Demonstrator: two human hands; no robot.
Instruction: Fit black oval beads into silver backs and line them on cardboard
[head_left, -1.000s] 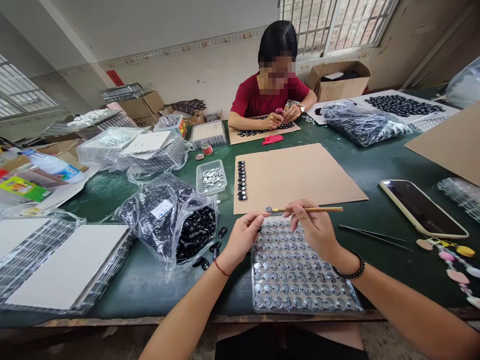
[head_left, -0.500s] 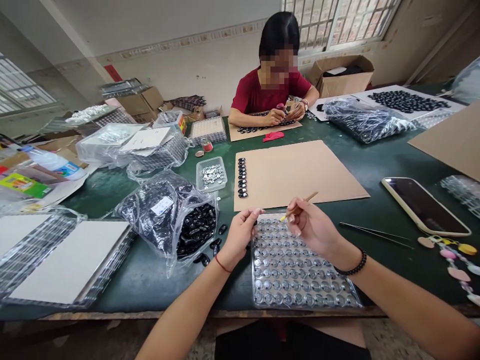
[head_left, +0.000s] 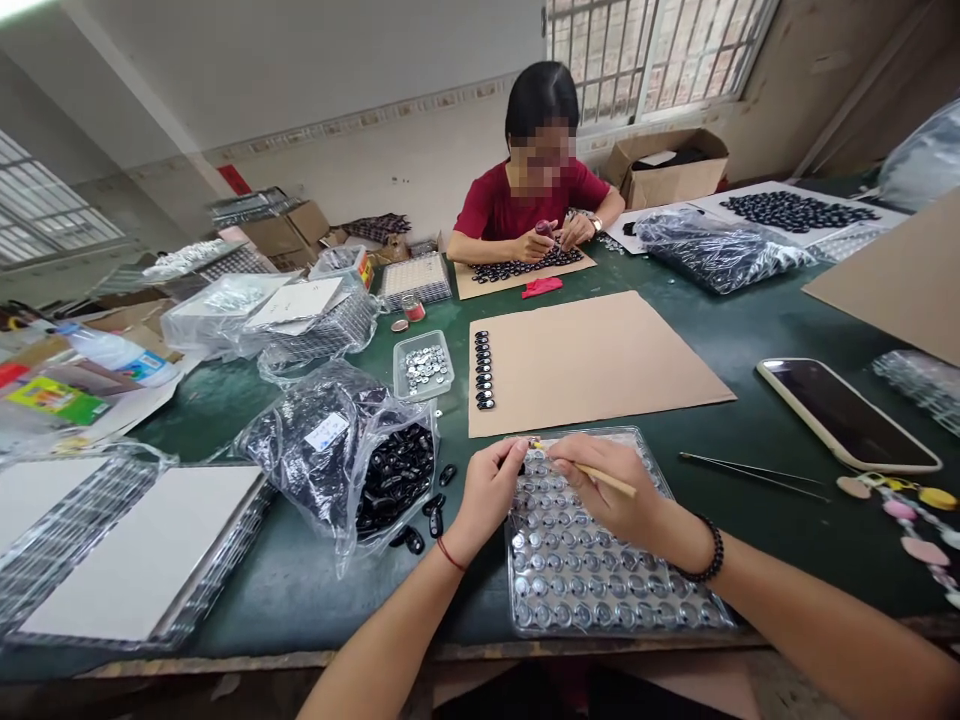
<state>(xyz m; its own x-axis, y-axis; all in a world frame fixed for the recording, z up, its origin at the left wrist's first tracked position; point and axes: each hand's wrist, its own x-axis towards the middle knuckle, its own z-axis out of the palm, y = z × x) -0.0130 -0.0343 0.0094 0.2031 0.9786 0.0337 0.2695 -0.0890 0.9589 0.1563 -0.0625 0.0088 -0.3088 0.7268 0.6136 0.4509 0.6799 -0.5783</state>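
- The right hand (head_left: 611, 485) grips a thin wooden stick (head_left: 611, 480) with a yellow bit near its tip.
- The left hand (head_left: 487, 490) pinches a tiny piece (head_left: 533, 440) by the stick's tip; it is too small to name.
- Both are over the far edge of a clear plastic tray (head_left: 622, 630), at the near edge of the green worktop (head_left: 300, 565). The right hand hides some of the tray's round cups.
- Left of the tray, a bag (head_left: 292, 450) of black bits and a stack with a white board (head_left: 150, 550) on top fill much of the space.
- On the right are one pair of tweezers (head_left: 750, 472), one phone (head_left: 840, 412) and a bead strap (head_left: 916, 550).
- Across the worktop, one person (head_left: 491, 215) in a red top bends over more black bits.
- About five loose black bits (head_left: 448, 475) lie by the bag; about nine make one row on the cardboard sheet (head_left: 600, 350).
- The bag is thin, crinkly, see-through plastic. The black bits are shiny and long.
- The cardboard is flat and brown. A clear plastic box (head_left: 397, 375) holds flat, round, silver discs (head_left: 426, 368), too many to count.
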